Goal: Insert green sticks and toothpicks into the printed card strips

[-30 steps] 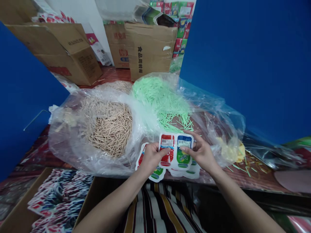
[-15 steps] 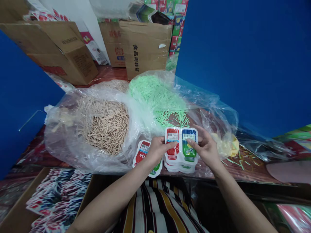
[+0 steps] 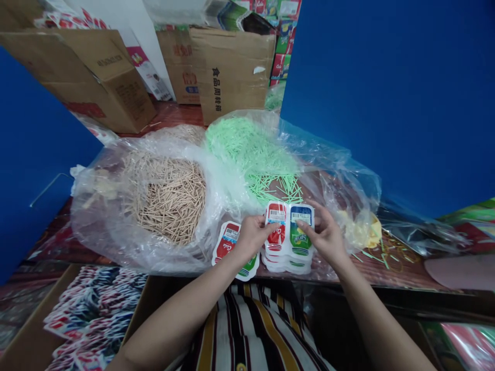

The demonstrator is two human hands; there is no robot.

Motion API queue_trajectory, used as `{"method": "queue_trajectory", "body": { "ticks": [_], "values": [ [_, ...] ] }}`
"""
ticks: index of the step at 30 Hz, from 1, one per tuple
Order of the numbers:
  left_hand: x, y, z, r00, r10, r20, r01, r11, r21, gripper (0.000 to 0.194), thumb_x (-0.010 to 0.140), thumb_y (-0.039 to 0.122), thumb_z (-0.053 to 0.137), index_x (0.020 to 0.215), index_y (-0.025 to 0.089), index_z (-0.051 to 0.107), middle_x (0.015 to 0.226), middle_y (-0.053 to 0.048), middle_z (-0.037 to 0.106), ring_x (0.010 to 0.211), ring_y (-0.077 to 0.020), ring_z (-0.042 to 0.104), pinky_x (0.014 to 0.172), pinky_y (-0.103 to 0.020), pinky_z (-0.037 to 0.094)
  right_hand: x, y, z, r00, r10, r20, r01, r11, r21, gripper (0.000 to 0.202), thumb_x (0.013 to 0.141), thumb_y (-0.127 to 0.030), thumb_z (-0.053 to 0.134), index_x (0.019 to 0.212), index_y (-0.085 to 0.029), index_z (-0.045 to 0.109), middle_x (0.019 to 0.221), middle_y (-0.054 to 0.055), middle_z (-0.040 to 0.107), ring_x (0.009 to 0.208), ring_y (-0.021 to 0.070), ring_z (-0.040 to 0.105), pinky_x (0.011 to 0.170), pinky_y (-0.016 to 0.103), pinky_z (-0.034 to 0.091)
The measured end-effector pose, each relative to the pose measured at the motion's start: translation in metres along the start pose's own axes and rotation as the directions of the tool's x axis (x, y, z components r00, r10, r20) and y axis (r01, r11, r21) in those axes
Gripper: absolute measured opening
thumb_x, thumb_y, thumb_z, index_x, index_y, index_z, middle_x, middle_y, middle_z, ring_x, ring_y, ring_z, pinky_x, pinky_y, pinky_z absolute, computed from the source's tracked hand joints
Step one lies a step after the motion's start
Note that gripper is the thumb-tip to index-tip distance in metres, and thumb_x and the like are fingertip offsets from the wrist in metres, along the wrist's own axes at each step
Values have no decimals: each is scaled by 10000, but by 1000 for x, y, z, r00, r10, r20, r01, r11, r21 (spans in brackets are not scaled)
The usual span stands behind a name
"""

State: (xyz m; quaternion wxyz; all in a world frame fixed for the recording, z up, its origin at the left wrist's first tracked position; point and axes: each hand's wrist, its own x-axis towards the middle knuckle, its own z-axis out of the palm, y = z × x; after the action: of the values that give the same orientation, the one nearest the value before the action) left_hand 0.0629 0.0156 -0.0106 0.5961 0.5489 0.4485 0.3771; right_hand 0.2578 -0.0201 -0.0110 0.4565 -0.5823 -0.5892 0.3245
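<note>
L hand (image 3: 252, 237) & R hand (image 3: 327, 234): fingers narrow, pinching top red/green pack (image 3: 288, 232) at opp. edges, over stack (image 3: 286, 267). Other packs (image 3: 224, 246) L of stack. Step: prob. squaring; next likely needs even edge pressure. Green sticks (image 3: 247, 144) beyond stack.

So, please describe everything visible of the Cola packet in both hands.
The Cola packet looks like glossy plastic, white-edged, with two can-shaped panels: red left, blue and green right, each bearing a pale label. Its front faces the camera, over similar packets. The left hand and right hand grip its sides, partly covering it.
</note>
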Motion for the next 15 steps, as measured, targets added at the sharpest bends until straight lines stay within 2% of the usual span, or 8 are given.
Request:
{"method": "queue_trajectory", "body": {
  "ticks": [2,3,5,7,9,11,13,15],
  "values": [
    [-1,0,-4,997,35,-65,-18,966,256,381,741,520,622,683,152,699,551,-21,626,503,-163,547,530,-264,391,0,0,0,999,36,-25,-39,991,-124,633,803,-465,609,1349,-218,402,722,22,677,555,185,622,497,296,510],
    [-3,2,-7,993,65,-99,-19,911,412,386,765,523,597,685,159,694,569,-33,634,525,-178,563,550,-274,388,0,1,0,998,43,-36,-50,972,-228,618,803,-474,604,1334,-210,431,675,8,659,519,177,602,484,287,491],
    [-10,5,-18,980,121,-156,20,724,689,375,822,502,542,752,164,689,678,-79,676,636,-221,614,610,-296,390,0,2,-3,999,17,-49,-37,892,-451,594,808,-507,583,1304,-195,485,575,-22,592,442,158,544,456,273,442],
    [-20,7,-32,968,97,-230,148,519,842,352,849,475,519,901,159,666,840,-130,692,778,-267,639,651,-311,396,-2,4,-8,996,-65,-61,15,800,-600,569,817,-538,556,1264,-187,535,594,-11,578,456,155,538,470,273,425],
    [-31,5,-47,952,30,-304,273,365,890,393,832,478,547,1024,143,620,937,-166,674,859,-299,631,666,-321,403,-3,5,-11,981,-174,-82,70,718,-693,519,839,-543,520,1216,-190,575,737,41,620,536,166,565,507,283,432],
    [-38,-2,-61,939,-27,-344,337,278,899,443,795,491,595,1038,121,601,985,-188,652,919,-317,613,695,-330,412,-5,1,-11,957,-266,-114,89,645,-759,453,871,-508,487,1179,-196,599,858,78,627,582,171,566,532,295,432],
    [-42,-13,-73,935,-51,-351,351,263,898,431,761,470,647,1002,116,603,1005,-182,642,947,-308,601,730,-327,415,-7,-6,-6,932,-334,-138,105,616,-780,382,893,-445,481,1152,-199,616,883,85,619,598,170,564,554,301,435],
    [-43,-24,-82,936,-36,-350,343,310,886,381,725,430,699,952,136,610,994,-144,648,937,-276,599,740,-310,410,-8,-16,4,910,-398,-116,181,634,-752,305,894,-371,512,1121,-206,630,889,78,624,648,172,586,598,300,452]
  ]
}}
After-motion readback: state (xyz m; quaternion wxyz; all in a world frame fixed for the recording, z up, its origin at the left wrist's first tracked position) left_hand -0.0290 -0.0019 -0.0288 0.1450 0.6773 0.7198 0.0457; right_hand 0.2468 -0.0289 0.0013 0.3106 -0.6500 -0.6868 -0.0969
